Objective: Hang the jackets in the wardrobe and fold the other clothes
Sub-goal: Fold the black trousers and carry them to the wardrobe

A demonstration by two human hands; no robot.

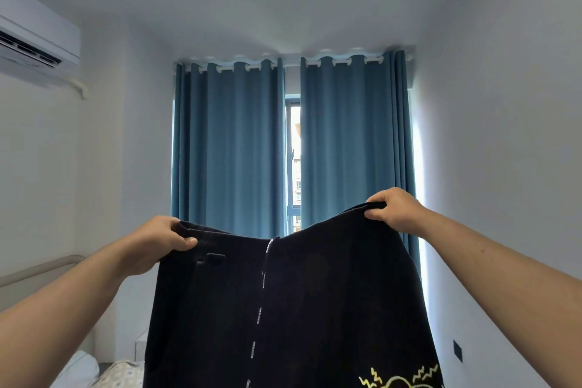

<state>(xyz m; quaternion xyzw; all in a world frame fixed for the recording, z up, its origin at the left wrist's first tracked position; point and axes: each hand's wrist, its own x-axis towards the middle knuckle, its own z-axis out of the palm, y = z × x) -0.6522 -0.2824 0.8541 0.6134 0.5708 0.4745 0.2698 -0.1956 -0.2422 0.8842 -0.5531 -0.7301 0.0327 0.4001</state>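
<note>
A black garment [315, 299], seemingly shorts or trousers, hangs spread out in front of me, held up by its top edge. A printed drawstring runs down its middle and a yellow drawing shows at the lower right. My left hand [157, 242] pinches the top left corner, thumb in front. My right hand [393, 209] grips the top right corner, held a little higher. The lower part of the garment runs out of the picture.
Blue curtains [230, 148] hang ahead with a narrow gap of window between them. An air conditioner [34, 41] sits high on the left wall. A bed headboard [34, 271] and a pillow [78, 368] show at lower left. A wall switch [457, 350] is at lower right.
</note>
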